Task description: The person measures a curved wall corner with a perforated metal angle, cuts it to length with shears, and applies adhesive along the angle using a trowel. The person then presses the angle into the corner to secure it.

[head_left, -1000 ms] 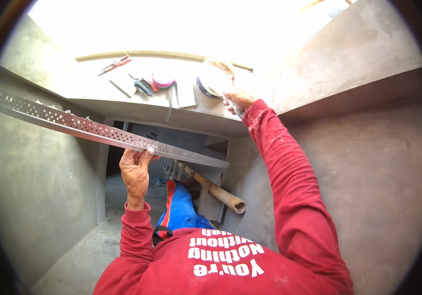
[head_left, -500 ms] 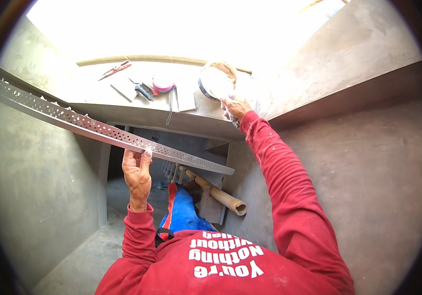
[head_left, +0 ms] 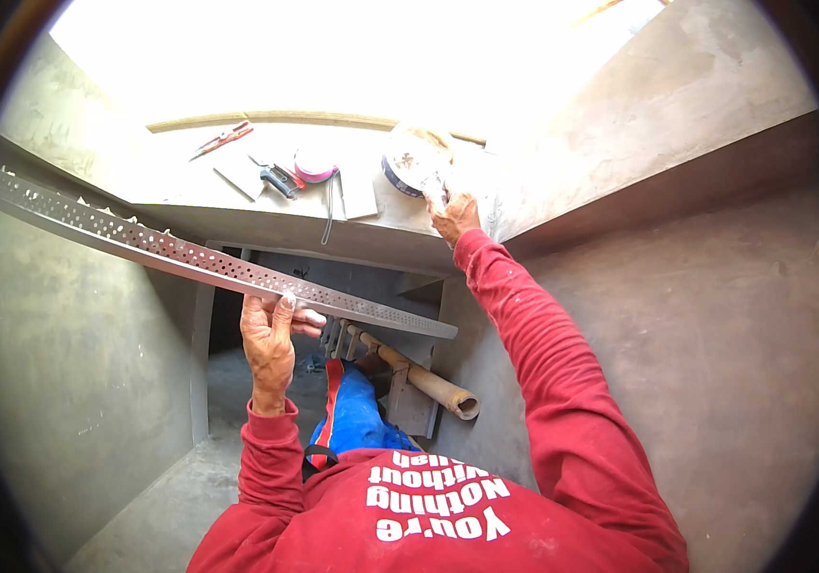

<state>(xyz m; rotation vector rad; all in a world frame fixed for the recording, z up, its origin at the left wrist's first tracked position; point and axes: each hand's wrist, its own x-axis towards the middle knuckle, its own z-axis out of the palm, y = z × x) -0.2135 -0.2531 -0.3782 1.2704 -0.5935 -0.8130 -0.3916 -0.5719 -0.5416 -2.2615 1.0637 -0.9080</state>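
A long perforated metal corner bead [head_left: 190, 256] slants across from the far left down to the middle. My left hand [head_left: 268, 346] grips it near its middle, thumb in front and fingers behind and below. Small whitish lumps sit along the bead's upper edge on its left half. Out at the ledge, my right hand [head_left: 454, 216] is closed at the near side of a round tub [head_left: 398, 178] of pale paste. Glare hides what its fingers hold; a pale shape shows between the fingertips and the paste.
On the concrete ledge [head_left: 400, 218] lie red-handled pliers [head_left: 221, 140], a utility knife [head_left: 281, 181], a pink tape measure [head_left: 314, 166] and flat pale pieces. A wooden strip [head_left: 266, 117] runs behind them. Below are a bamboo pole [head_left: 448, 393] and grey walls on both sides.
My right hand has turned and moved slightly left, its fingers now over the tub's near rim. Fingers of my left hand have stretched out beneath the bead, which has barely shifted.
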